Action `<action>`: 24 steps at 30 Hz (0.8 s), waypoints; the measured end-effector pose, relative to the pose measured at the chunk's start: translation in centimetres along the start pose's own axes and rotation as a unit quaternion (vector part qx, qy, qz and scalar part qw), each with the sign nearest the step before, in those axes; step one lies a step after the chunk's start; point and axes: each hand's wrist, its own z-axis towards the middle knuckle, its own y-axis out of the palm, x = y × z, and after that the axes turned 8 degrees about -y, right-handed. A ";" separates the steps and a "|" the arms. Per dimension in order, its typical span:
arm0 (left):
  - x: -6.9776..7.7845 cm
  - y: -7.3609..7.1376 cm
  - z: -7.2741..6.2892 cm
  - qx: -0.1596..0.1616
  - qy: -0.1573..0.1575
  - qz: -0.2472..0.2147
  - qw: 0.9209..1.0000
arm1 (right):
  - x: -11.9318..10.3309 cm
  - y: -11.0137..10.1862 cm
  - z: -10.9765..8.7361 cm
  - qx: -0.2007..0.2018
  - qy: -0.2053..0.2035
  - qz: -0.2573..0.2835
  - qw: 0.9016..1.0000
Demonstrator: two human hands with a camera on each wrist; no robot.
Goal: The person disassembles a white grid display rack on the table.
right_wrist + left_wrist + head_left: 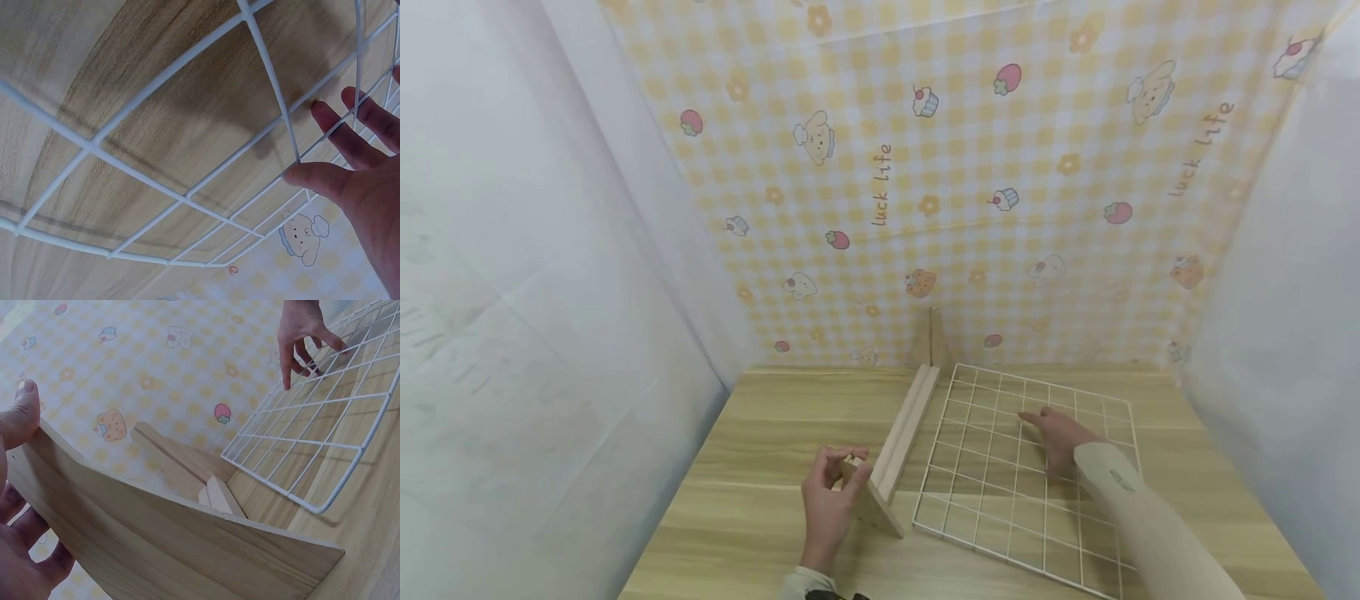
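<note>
Between thumb and fingers, my left hand point(829, 498) grips the upper end of a flat wooden end board point(880, 510). In the left wrist view this board point(169, 531) slants across the front, its far lower corner close to the tabletop. Two pale wooden rails point(907, 433) run from it to another upright wooden board point(931, 340) by the back cloth. To the right, a white wire grid panel point(992, 481) lies low over the table. My right hand point(1060, 435) is over its middle, fingers spread among the wires. In the right wrist view the thumb point(319, 178) touches a wire crossing.
The wood-grain table point(752, 467) lies beneath everything. A yellow checked cloth point(962, 250) with printed cartoons hangs behind it, and white sheets point(550, 333) close off both sides. The grid's near edge reaches toward the front of the table.
</note>
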 end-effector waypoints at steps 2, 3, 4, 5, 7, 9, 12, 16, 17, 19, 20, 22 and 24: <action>0.1 0.1 -0.1 0.003 0.001 0.001 1.000 | 0.1 -0.1 0.2 0.000 0.000 0.000 1.000; 0.1 0.2 -0.1 0.004 -0.001 0.001 1.000 | 0.1 -0.2 0.2 0.000 0.002 0.002 1.000; 0.2 0.2 -0.1 0.006 -0.004 0.002 1.000 | 0.1 -0.2 0.3 0.000 0.005 0.002 1.000; 0.2 0.3 -0.2 0.006 -0.009 0.002 1.000 | 0.1 -0.3 0.3 0.000 0.007 0.002 1.000; 0.4 0.4 -0.3 0.006 -0.017 0.000 1.000 | 0.1 -0.4 0.4 -0.001 0.015 0.000 1.000; 0.5 0.4 -0.3 0.007 -0.026 -0.003 1.000 | 0.1 -0.4 0.5 -0.005 0.023 0.000 1.000; 0.7 0.7 -0.5 0.008 -0.028 -0.004 1.000 | 0.3 -0.3 0.6 -0.008 0.026 0.000 1.000; 0.7 0.9 -0.7 0.006 -0.025 -0.005 1.000 | 0.6 -0.2 0.9 -0.007 0.027 -0.013 1.000; 0.7 1.0 -0.7 0.006 -0.022 -0.005 1.000 | 0.6 -0.1 0.9 -0.006 0.027 -0.015 1.000; 0.7 1.1 -0.8 0.005 -0.017 -0.003 1.000 | 0.8 -0.1 0.8 -0.006 0.029 -0.014 0.999; 0.6 1.2 -0.8 0.005 -0.015 -0.003 1.000 | 0.9 -0.1 0.7 -0.007 0.030 -0.011 0.999; 0.6 1.3 -0.9 0.005 -0.013 -0.004 1.000 | 1.1 0.0 0.5 -0.007 0.026 -0.009 1.000; 0.5 1.5 -0.8 0.001 -0.012 -0.002 1.000 | 1.5 0.1 0.3 -0.004 0.022 -0.013 1.000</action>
